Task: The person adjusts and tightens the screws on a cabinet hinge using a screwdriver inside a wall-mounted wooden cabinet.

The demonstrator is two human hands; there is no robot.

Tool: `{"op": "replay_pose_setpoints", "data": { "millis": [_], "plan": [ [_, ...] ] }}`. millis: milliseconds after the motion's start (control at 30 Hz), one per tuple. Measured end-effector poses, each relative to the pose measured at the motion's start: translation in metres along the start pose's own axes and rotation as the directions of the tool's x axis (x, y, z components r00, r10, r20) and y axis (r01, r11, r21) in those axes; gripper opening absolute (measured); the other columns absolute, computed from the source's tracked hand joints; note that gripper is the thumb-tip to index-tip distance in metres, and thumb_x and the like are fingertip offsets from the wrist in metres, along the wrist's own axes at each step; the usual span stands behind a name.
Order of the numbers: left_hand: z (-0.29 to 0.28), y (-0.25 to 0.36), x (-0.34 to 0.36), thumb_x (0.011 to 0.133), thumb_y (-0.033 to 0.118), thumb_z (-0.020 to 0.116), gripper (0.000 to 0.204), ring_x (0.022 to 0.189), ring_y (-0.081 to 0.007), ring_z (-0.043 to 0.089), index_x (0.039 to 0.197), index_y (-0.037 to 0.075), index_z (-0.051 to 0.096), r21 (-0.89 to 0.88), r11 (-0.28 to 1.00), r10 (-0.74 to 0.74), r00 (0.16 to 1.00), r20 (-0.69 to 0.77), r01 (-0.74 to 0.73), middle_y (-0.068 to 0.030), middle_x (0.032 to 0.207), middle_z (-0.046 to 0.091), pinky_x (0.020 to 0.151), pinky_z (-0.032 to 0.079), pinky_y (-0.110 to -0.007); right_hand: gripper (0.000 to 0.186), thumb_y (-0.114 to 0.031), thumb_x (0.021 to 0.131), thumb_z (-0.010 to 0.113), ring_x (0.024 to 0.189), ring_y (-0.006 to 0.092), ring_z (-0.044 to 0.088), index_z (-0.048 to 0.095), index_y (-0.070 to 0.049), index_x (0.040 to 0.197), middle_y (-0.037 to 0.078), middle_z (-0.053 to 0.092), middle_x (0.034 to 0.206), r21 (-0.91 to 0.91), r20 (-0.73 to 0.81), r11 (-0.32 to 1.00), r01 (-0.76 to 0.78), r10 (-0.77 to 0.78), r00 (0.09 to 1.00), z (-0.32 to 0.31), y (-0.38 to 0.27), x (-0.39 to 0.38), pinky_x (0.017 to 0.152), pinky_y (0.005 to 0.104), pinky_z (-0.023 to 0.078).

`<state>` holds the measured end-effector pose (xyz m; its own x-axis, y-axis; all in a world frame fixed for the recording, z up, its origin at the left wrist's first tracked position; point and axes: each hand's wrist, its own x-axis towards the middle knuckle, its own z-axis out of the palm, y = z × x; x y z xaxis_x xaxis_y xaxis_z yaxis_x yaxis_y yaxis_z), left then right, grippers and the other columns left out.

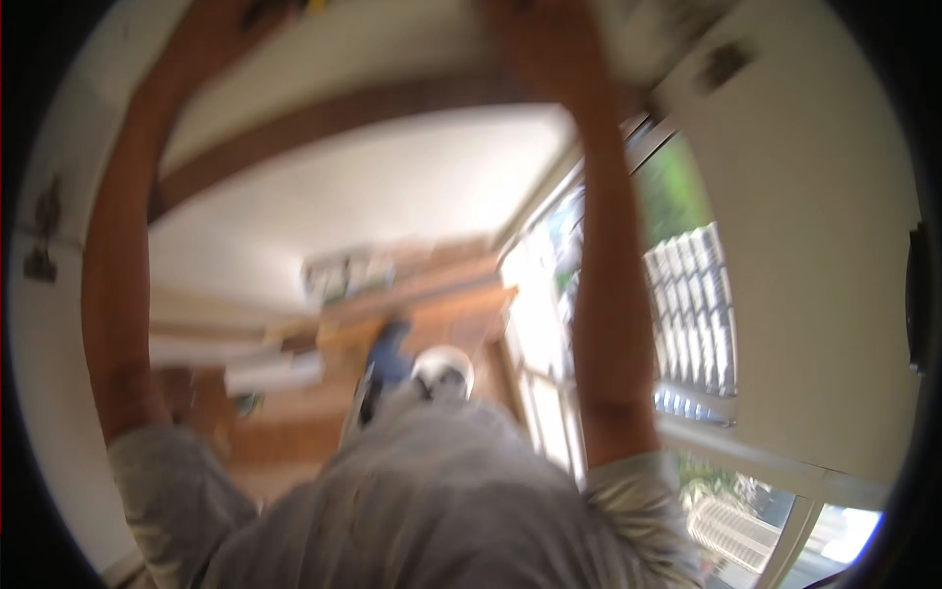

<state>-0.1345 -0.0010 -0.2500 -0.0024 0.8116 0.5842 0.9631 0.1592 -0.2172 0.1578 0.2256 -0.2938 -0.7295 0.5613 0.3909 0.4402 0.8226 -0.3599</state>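
Both my arms are raised into a cupboard with a brown wooden edge (392,103). At the upper left, my left hand (228,25) is cut off by the top of the picture. It appears closed around a black and yellow thing (287,12), too little of which shows to name. My right hand (535,39) reaches up at top centre, close to the pale inner surface above the brown edge. Motion smears it, and its fingers cannot be made out.
Pale doors stand open on both sides, with metal hinges (726,64) on the right one. Beside it is a window (677,187) facing tiled roofs. Far below lie a wooden floor (442,319), a white bucket (446,365) and a blurred blue thing (390,353).
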Motion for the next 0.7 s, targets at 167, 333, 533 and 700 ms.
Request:
{"op": "replay_pose_setpoints", "data": {
  "millis": [167, 333, 533, 700],
  "plan": [
    [-0.037, 0.057, -0.004, 0.095, 0.03, 0.068, 0.048, 0.136, -0.0452, 0.045, 0.129, -0.004, 0.063, -0.029, 0.985, -0.156, 0.948, 0.276, 0.17, -0.0278, 0.141, 0.055, 0.119, 0.032, -0.051, 0.019, -0.017, 0.091, 0.066, 0.089, 0.0364, 0.068, 0.072, 0.0, 0.094, 0.02, 0.068, 0.093, 0.576, -0.407, 0.757, 0.308, -0.061, 0.911, -0.013, -0.044, -0.05, 0.083, 0.0431, 0.053],
    [-0.057, 0.051, 0.003, 0.096, 0.025, 0.067, 0.035, 0.114, -0.0395, 0.056, 0.114, -0.004, 0.065, -0.113, 0.986, -0.09, 0.962, 0.256, 0.123, -0.024, 0.121, 0.062, 0.098, 0.046, -0.046, 0.017, -0.014, 0.092, 0.064, 0.084, 0.0314, 0.067, 0.071, 0.001, 0.094, 0.018, 0.068, 0.09, 0.555, -0.398, 0.778, 0.293, -0.061, 0.916, -0.021, -0.058, -0.046, 0.079, 0.0399, 0.053],
    [-0.091, 0.049, 0.033, 0.105, 0.027, 0.057, 0.033, 0.079, -0.0358, 0.063, 0.121, -0.001, 0.059, -0.209, 0.956, -0.156, 0.96, 0.234, 0.206, -0.0238, 0.087, 0.065, 0.074, 0.048, -0.045, 0.017, -0.014, 0.092, 0.065, 0.083, 0.0291, 0.067, 0.071, 0.002, 0.095, 0.016, 0.069, 0.09, 0.598, -0.374, 0.762, 0.248, -0.009, 0.928, -0.015, -0.065, -0.026, 0.077, 0.0377, 0.052],
    [-0.08, 0.071, 0.073, 0.108, 0.034, 0.051, 0.037, 0.075, -0.0208, 0.055, 0.115, -0.001, 0.06, -0.528, 0.805, -0.25, 0.962, 0.109, 0.269, -0.013, 0.083, 0.061, 0.072, 0.046, -0.037, 0.016, -0.015, 0.092, 0.066, 0.086, 0.0244, 0.068, 0.072, 0.0, 0.095, 0.014, 0.071, 0.091, 0.566, -0.358, 0.781, 0.263, -0.054, 0.932, -0.011, -0.043, -0.019, 0.079, 0.0367, 0.053]
  ]
}}
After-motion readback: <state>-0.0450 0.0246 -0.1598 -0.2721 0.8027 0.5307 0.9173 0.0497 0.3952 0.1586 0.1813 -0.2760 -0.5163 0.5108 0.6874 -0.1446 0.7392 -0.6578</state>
